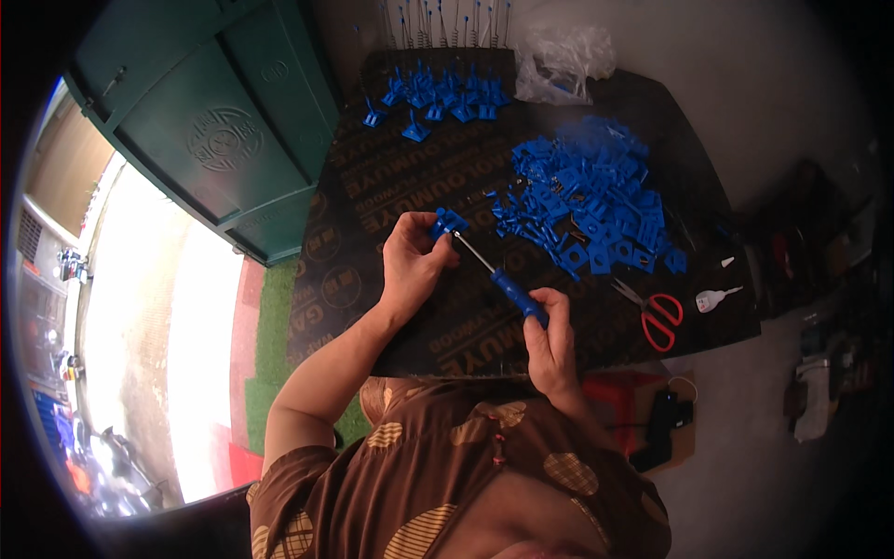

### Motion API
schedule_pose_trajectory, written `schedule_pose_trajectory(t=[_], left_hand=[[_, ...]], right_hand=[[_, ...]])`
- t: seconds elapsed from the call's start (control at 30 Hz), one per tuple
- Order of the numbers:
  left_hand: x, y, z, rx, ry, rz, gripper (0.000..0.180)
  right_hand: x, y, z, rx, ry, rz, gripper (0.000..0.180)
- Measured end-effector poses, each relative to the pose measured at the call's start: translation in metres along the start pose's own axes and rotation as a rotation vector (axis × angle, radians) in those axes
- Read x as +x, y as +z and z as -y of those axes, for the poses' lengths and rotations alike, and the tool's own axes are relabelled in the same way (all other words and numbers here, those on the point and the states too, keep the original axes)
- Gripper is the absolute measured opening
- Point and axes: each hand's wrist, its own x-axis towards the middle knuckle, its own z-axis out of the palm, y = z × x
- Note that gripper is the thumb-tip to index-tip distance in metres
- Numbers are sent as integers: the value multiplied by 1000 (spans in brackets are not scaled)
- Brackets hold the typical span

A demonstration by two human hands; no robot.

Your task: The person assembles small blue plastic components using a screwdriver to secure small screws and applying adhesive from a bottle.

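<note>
Pinched in the fingers of my left hand (415, 261) is a small blue plastic part (449, 222). My right hand (552, 345) grips the blue handle of a screwdriver (514, 293). Its metal shaft slants up to the left, and the tip meets the blue part or ends right beside it; which, I cannot tell. Right of the blue part spreads a big heap of loose blue plastic pieces (596, 196), with small pegs along its left side. At the far left of the table stand several put-together blue pieces (447, 93).
Red-handled scissors (662, 321) lie near the right front edge of the dark printed board table (391, 345), beside a small white bottle (715, 299) and its white cap (728, 263). A clear plastic bag (563, 61) sits at the back. A green door (219, 121) stands at the left.
</note>
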Motion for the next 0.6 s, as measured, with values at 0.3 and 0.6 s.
schedule_pose_trajectory(t=[0.3, 0.6], left_hand=[[1, -2, -1, 47, -23, 19, 20], [3, -2, -3, 69, -18, 4, 21]], right_hand=[[-2, 4, -14, -120, -47, -99, 19], [3, 1, -11, -257, -83, -57, 26]])
